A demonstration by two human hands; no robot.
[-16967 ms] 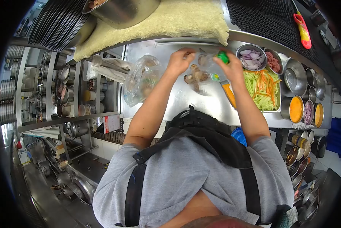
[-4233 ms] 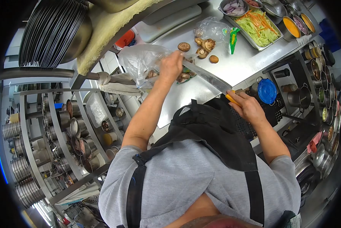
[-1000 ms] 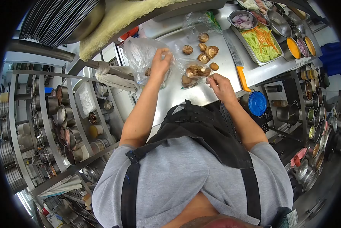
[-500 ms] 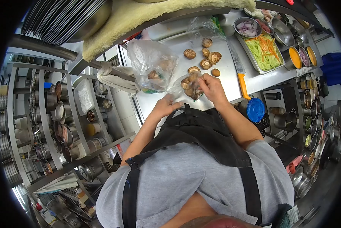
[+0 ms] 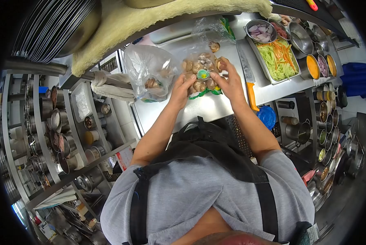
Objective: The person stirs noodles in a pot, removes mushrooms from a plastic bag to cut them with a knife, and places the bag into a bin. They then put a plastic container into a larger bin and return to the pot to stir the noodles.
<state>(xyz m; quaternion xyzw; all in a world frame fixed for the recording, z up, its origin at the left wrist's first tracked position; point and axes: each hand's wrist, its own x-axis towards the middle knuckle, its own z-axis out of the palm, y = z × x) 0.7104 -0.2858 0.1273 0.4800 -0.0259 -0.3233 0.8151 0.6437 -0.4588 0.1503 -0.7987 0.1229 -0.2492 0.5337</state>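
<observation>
A clear plastic bag of brown mushrooms point(image 5: 200, 64), with green printing and a round green-yellow label, lies on the steel counter in front of me. My left hand point(image 5: 182, 90) grips its near left side, thumb by the label. At the right side of the same bag, my right hand point(image 5: 232, 85) has its thumb on the plastic and its fingers bent around the edge. Just beyond the bag is a loose mushroom point(image 5: 214, 46). Left of my left hand stands a larger crumpled clear bag point(image 5: 144, 63) with some mushrooms low inside.
A knife point(image 5: 251, 96) with an orange handle lies right of my hands. Beyond it are a tray of shredded green and orange vegetables point(image 5: 283, 77), a bowl of sliced onion point(image 5: 262, 40) and several metal containers. A blue lid point(image 5: 266, 117) sits by the counter's front edge.
The mushroom bag, bunched small under my right hand before, is now spread out farther up the counter with both hands on it. Most mushrooms that lay loose are no longer seen outside it.
</observation>
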